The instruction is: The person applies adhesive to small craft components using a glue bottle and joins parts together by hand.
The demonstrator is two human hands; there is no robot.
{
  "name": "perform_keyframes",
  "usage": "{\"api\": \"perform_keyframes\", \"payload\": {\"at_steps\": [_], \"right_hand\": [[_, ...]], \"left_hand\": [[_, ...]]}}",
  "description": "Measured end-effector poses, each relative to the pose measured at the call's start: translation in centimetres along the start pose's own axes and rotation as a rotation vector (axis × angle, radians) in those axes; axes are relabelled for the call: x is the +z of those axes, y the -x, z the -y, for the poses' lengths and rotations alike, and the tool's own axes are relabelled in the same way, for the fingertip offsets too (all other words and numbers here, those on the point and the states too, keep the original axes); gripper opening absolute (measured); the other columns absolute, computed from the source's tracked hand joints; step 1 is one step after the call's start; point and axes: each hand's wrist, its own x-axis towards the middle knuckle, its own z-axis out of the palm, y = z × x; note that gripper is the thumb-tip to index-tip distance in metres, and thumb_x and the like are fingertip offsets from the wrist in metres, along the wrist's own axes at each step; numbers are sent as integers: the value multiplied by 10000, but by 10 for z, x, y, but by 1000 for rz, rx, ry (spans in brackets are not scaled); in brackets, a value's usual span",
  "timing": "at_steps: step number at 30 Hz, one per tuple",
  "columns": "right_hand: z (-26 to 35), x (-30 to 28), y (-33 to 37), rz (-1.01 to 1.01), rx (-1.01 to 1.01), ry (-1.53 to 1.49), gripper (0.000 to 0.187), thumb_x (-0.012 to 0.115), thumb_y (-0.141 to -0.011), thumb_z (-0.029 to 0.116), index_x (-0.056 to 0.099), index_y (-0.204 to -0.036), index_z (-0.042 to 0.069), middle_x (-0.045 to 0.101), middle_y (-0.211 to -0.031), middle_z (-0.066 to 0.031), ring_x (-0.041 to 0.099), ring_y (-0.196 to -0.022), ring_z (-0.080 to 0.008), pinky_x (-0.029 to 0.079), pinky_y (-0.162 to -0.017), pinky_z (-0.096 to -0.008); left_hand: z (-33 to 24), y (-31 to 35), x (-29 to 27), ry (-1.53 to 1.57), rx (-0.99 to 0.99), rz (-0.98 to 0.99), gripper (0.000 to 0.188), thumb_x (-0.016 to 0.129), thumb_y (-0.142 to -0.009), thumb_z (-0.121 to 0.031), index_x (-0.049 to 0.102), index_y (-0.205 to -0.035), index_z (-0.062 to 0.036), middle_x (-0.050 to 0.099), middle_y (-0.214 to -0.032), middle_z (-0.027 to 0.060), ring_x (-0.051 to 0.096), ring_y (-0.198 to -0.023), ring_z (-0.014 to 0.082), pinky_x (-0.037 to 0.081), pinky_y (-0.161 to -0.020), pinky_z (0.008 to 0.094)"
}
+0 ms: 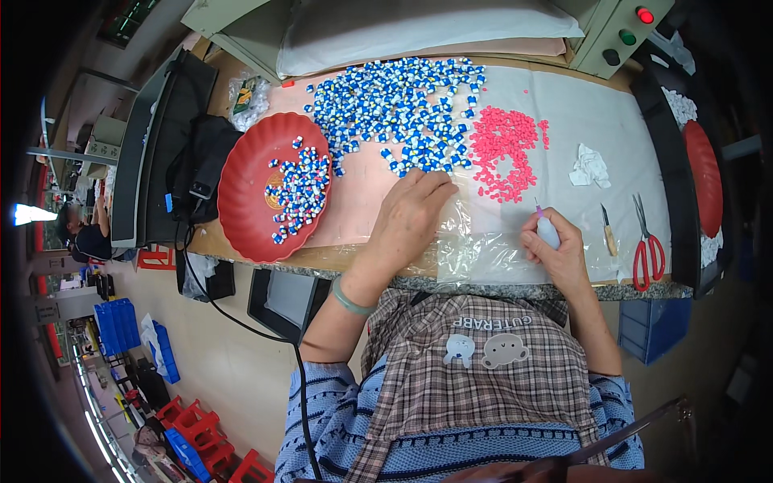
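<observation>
My left hand [412,216] rests at the near edge of a spread of small blue-and-white pieces [386,105]. Its fingers are bent and drawn together; whatever lies under the fingertips is hidden. In my right hand [560,245] is a pale-blue-handled needle tool [547,233], its thin pinkish tip pointing away from me. Just beyond that tip lies a patch of small pink pieces [503,149]. To the left, a red scalloped bowl [241,193] holds more of the blue-and-white pieces.
Red-handled scissors [648,262], a wooden-handled pointed tool [609,233] and crumpled white tissue [592,167] lie at the right. Clear tape [455,249] crosses the table's covering. A metal housing [616,36] with buttons stands behind. Dark trays flank the table; a black cable [233,314] hangs left.
</observation>
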Motion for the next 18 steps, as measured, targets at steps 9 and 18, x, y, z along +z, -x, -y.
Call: {"api": "perform_keyframes", "payload": {"at_steps": [9, 18], "right_hand": [[-1, -2, 0, 4, 0, -9, 87, 648, -882, 38, 574, -928, 35, 579, -731, 16, 528, -593, -42, 407, -513, -189], [-3, -5, -3, 12, -110, -130, 215, 613, -877, 12, 495, -1053, 46, 575, -867, -20, 500, -651, -49, 393, -537, -201]], "left_hand": [[1, -6, 1, -18, 68, 19, 248, 594, -708, 38, 624, -953, 10, 595, -988, 96, 565, -875, 261, 484, -760, 342], [-24, 10, 2, 1478, -789, -32, 204, 569, -928, -54, 650, -1108, -1, 638, -1139, 129, 625, -923, 170, 508, -727, 239]]}}
